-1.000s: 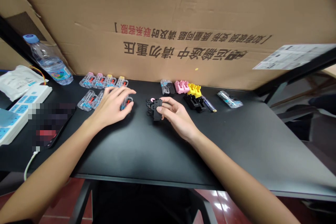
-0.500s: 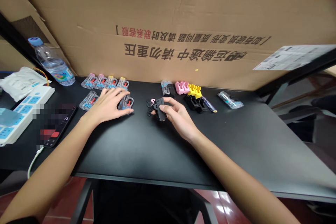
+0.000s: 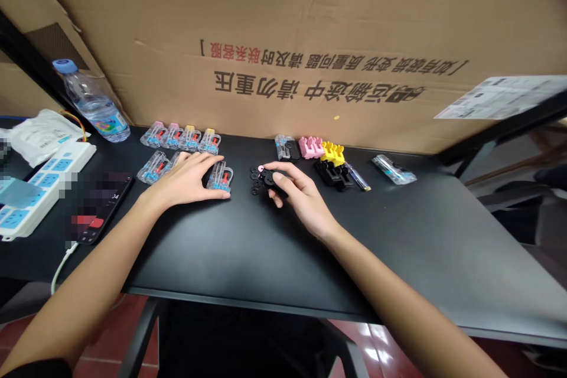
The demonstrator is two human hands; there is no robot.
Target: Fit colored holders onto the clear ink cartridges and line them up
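My left hand (image 3: pixel 188 180) lies palm down with fingers spread, over the front row of small clear plastic devices with red and blue parts. One clear device (image 3: pixel 220 177) sits between its thumb and forefinger; whether they touch it I cannot tell. In my right hand (image 3: pixel 299 195) a small black plastic part (image 3: pixel 275 180) with a round disc on it is pinched between thumb and fingers. Several small black rings (image 3: pixel 254 191) and a pink ring (image 3: pixel 261 169) are just left of those fingertips.
Farther back are a pink part (image 3: pixel 311 147), a yellow part (image 3: pixel 333 153), black parts (image 3: pixel 330 174), a pen-like stick (image 3: pixel 358 178) and a clear packet (image 3: pixel 393 169). A phone (image 3: pixel 104 207), power strip (image 3: pixel 46 189) and water bottle (image 3: pixel 97 106) stand left. A cardboard sheet (image 3: pixel 287 12) walls the back.
The black part in my right hand has turned and tilted, with its disc now facing up more. My left hand stays spread over the clear devices. The view has shifted slightly.
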